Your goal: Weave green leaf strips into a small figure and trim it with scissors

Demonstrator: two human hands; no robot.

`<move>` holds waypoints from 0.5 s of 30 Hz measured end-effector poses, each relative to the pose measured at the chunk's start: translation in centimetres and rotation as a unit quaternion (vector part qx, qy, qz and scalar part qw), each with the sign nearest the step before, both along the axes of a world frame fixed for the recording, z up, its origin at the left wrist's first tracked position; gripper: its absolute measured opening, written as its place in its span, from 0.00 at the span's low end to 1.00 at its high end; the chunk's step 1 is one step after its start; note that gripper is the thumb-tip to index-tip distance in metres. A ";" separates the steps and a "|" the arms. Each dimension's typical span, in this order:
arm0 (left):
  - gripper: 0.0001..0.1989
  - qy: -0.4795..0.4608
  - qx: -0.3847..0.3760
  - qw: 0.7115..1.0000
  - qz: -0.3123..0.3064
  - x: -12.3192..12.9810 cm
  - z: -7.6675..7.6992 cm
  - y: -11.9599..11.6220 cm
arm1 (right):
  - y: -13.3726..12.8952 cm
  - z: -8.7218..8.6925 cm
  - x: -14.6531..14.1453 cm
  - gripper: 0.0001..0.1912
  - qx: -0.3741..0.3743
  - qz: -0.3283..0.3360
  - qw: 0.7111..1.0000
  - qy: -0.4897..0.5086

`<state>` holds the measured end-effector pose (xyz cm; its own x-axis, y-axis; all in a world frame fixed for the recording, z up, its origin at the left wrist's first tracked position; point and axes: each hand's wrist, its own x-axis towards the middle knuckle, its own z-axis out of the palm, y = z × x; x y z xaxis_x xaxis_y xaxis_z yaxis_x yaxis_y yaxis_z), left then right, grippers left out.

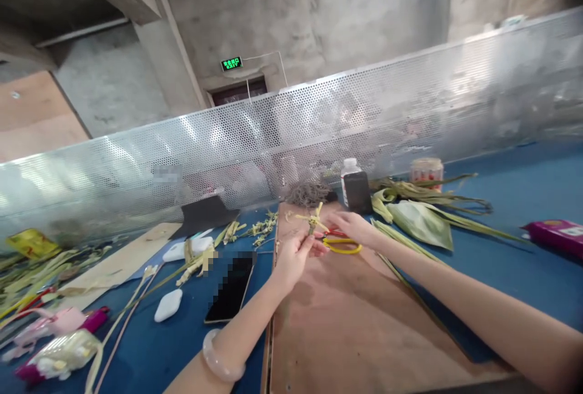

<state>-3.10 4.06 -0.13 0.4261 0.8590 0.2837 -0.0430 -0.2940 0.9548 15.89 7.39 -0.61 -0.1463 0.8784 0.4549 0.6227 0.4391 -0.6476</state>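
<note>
My left hand (294, 255) pinches a small woven piece of pale yellow-green leaf strips (314, 221), its ends sticking out like a cross. Close against it, my right hand (350, 227) has its fingers bent and drawn together at the end of one strip; its fingertips are partly hidden. Scissors (344, 245) with yellow and red handles show just below the right hand, over the wooden board (332, 327), their blades hidden by my hands.
Behind the hands are a grey tangle of cord (307, 193) and a bottle (350, 184). To the right lie long leaves (423, 224), a jar (427, 172) and a purple packet (553, 236). A phone (232, 291), white case (168, 305) and woven scraps (264, 227) lie left.
</note>
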 end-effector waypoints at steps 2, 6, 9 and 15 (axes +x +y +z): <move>0.14 0.020 0.005 1.000 -0.004 -0.2 -0.1 -0.2 | -0.8 0.9 -0.4 0.33 -0.040 0.063 0.995 0.073; 0.13 0.057 0.007 0.998 -0.017 -0.5 -0.1 -0.4 | -2.4 1.5 -1.9 0.27 -0.077 0.156 0.973 0.152; 0.13 0.062 0.001 0.998 -0.024 -0.5 -0.2 -0.4 | -3.0 1.1 -2.8 0.22 -0.087 0.182 0.961 0.187; 0.15 0.063 -0.017 0.997 -0.044 -0.6 -0.5 -0.5 | -3.3 0.6 -3.0 0.21 -0.110 0.208 0.943 0.237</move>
